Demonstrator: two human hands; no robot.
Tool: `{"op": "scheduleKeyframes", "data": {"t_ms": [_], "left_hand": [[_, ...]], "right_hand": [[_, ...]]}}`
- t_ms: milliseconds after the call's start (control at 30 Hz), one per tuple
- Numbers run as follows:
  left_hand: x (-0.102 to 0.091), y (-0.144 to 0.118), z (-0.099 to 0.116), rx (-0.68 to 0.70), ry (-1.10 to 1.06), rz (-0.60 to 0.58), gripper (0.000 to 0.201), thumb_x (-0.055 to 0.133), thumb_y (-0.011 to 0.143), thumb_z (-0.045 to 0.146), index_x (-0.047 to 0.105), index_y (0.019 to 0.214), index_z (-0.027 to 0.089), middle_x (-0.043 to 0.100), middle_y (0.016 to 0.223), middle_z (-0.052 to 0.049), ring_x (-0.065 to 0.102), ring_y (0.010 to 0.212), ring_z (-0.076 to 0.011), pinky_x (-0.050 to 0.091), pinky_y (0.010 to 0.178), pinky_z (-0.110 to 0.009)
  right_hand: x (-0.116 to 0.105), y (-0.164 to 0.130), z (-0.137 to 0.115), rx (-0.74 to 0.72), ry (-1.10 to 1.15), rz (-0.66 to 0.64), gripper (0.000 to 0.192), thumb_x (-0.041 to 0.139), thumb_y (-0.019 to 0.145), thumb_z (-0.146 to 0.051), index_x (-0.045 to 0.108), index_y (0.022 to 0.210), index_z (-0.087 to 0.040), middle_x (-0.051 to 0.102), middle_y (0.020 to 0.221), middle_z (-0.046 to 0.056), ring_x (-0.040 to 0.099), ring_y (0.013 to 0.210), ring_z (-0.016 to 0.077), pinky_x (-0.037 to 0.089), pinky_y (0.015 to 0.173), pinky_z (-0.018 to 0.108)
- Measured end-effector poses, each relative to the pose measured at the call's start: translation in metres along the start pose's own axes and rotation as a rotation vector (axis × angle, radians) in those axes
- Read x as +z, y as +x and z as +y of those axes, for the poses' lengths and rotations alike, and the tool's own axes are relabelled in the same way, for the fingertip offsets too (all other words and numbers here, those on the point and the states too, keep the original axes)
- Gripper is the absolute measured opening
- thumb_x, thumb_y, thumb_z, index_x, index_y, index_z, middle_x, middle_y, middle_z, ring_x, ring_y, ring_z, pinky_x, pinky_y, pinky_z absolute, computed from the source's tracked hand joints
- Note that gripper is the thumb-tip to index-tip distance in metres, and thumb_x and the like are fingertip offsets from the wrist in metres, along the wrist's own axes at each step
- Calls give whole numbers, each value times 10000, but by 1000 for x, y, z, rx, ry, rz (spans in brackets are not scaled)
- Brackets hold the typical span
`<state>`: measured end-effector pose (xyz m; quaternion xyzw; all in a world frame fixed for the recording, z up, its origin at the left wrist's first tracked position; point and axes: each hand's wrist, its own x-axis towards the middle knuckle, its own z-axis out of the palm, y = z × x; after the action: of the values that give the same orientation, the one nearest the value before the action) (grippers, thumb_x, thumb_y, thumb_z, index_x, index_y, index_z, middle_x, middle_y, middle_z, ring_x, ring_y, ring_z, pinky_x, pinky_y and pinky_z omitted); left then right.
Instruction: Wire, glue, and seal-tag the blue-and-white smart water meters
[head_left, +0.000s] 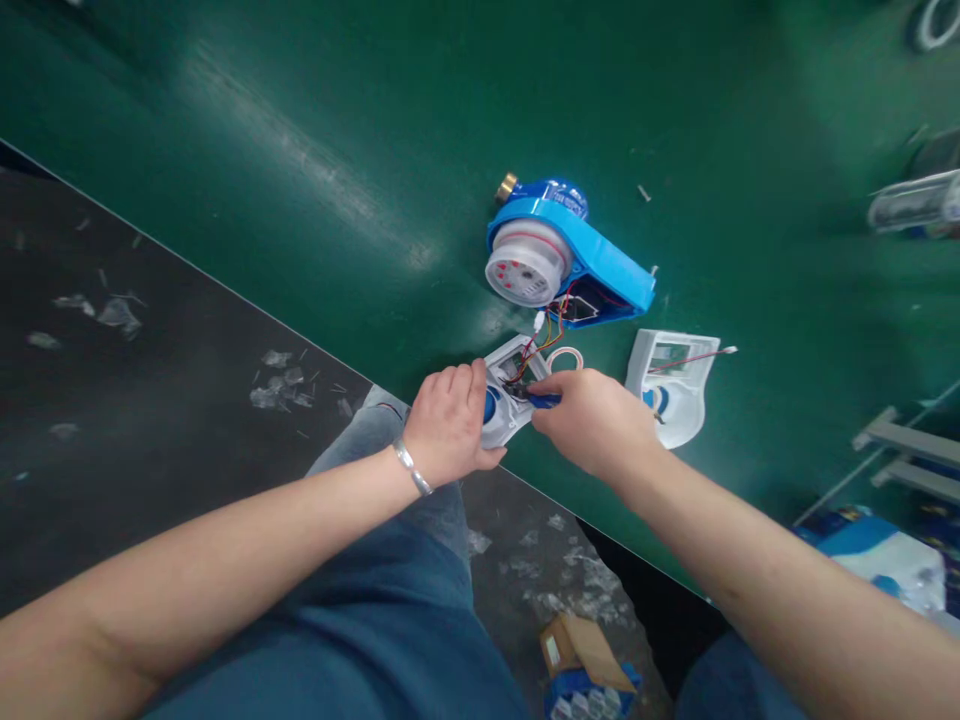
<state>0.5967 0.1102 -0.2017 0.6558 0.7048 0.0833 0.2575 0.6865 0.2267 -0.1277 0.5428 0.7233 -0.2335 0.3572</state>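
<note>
Near the table's front edge, my left hand [446,425] is closed on a white plastic meter cover [514,425], steadying its left side. Blue-handled pliers [544,400] are gripped in my right hand [592,420], their dark jaws down inside the cover among thin wires; the exact contact is too small to make out. Red, yellow and dark wires [541,345] run from the cover to a blue water meter [570,245] just behind it. The meter lies tilted, its round dial facing me and its brass end pointing up and left. A white ring [565,358] sits beside the cover.
A second white cover [679,385] with a red wire lies right of my right hand. The green table [337,200] ends in a slanting front edge. Clear cylindrical parts [915,203] and grey rails [919,445] are on the right. Below are a cardboard box [581,650] and plastic scraps [281,385].
</note>
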Motion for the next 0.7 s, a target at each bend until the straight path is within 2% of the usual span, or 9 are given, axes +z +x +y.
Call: {"op": "scheduleKeyframes", "data": {"t_ms": [133, 233, 433, 700], "left_hand": [[-1, 0, 0, 18, 3, 5, 876, 628, 556, 429, 335, 1215, -68, 495, 975, -192, 447, 887, -297, 379, 782, -412], [-2, 0, -1, 31, 5, 17, 872, 625, 559, 439, 340, 1211, -65, 492, 994, -198, 447, 890, -297, 380, 787, -414], [1, 0, -1, 32, 12, 26, 890, 637, 533, 422, 330, 1215, -61, 493, 989, -196, 454, 890, -301, 384, 791, -417], [10, -2, -4, 42, 27, 76, 887, 612, 544, 445, 294, 1237, -9, 501, 1002, -194, 466, 931, -321, 394, 772, -438]], "right_hand": [[14, 0, 14, 41, 234, -36, 309, 555, 614, -251, 676, 897, -286, 668, 822, 17, 590, 701, 173, 419, 575, 261], [24, -4, 20, 22, 345, -7, 318, 552, 630, -239, 671, 925, -256, 670, 846, 27, 591, 721, 162, 423, 606, 251], [50, -17, 25, -40, 325, 162, 291, 516, 695, -277, 652, 952, -284, 643, 930, 10, 588, 826, 170, 428, 676, 262], [81, -18, 35, -162, 388, 343, 274, 506, 737, -282, 646, 970, -249, 619, 906, 11, 573, 750, 128, 420, 652, 232]]}}
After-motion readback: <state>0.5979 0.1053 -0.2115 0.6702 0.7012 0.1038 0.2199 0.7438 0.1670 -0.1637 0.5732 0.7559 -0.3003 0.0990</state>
